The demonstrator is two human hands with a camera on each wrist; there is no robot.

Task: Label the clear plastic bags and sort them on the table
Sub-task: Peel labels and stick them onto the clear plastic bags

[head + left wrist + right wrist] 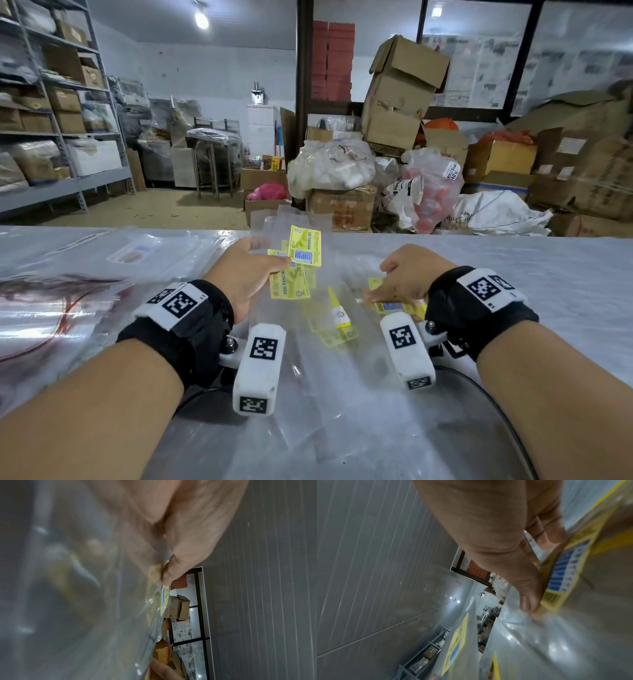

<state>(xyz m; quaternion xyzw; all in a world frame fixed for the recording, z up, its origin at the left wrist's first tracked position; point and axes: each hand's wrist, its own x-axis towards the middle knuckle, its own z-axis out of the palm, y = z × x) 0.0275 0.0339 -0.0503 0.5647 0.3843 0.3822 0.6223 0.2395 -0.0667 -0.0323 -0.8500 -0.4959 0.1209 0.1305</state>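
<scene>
My left hand (274, 265) is lifted over the table and pinches a fanned bunch of clear plastic bags with yellow labels (305, 246) between thumb and fingers. The left wrist view shows that pinch on the bags' edge (165, 561). My right hand (385, 289) is low on the table, its thumb and fingers pinching one labelled clear bag (394, 306). In the right wrist view this bag's yellow label with a blue panel (565, 572) lies under the fingertips (529, 601). More labelled clear bags (334, 322) lie flat between my wrists.
The grey table (548, 291) is covered in plastic film. A stack of larger clear bags (102, 260) lies at the left. Black cables (496, 394) run near the front edge. Cardboard boxes (397, 99), sacks and metal shelving (51, 102) stand beyond the table.
</scene>
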